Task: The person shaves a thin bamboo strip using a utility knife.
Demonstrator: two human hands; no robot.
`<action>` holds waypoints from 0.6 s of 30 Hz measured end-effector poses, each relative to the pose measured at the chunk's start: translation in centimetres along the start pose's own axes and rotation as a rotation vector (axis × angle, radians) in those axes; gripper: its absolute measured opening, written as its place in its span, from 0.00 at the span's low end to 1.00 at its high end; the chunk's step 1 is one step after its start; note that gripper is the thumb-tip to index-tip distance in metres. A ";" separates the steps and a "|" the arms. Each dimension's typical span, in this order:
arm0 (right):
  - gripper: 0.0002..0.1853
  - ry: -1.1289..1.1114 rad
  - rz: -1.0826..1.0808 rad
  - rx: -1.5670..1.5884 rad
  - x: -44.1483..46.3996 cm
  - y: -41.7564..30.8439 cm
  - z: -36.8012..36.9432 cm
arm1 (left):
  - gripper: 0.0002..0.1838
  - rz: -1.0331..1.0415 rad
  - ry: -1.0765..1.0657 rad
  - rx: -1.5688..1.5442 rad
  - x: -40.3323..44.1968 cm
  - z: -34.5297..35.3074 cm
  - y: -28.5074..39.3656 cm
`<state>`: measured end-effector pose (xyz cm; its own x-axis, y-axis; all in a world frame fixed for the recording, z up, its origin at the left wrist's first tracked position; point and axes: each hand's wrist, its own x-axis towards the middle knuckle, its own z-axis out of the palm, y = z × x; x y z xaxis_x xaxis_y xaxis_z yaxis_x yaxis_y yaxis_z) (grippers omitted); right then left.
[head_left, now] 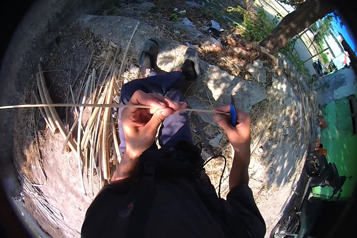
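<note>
A long, thin bamboo strip (79, 105) stretches level across the view in front of my lap. My left hand (144, 117) pinches it near the middle between thumb and fingers. At its right end, the thumb and fingertips of my right hand (236, 125) meet the strip. That same hand holds a knife (233, 112) with a blue handle, its dark blade pointing up and away from me. The fingers curled behind the handle are partly hidden.
Many split bamboo strips (103, 131) lie heaped on the ground to my left, beside thicker pieces (47, 99). A flat rock (234, 87) lies ahead of my shoes (191, 63). A tree trunk (293, 25) leans at upper right, and a green wall (339, 154) stands at right.
</note>
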<state>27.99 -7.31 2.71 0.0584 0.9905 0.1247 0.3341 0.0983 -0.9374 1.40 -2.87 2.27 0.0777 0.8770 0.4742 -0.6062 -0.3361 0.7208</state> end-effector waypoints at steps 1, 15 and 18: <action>0.10 0.002 -0.007 0.044 0.2 0.6 -0.1 | 0.08 0.010 -0.010 -0.006 -0.4 -0.1 0.0; 0.05 -0.048 -0.122 0.292 3.2 -0.4 -0.9 | 0.24 -0.494 -0.526 0.819 -2.9 -0.8 6.5; 0.06 -0.077 -0.115 0.181 4.2 -0.9 -1.5 | 0.26 -0.291 -0.771 0.850 -3.1 0.0 9.8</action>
<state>29.36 -3.40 4.52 -0.0450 0.9755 0.2152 0.1593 0.2197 -0.9625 -4.83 -8.89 7.86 0.7588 0.6176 0.2067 0.2116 -0.5340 0.8186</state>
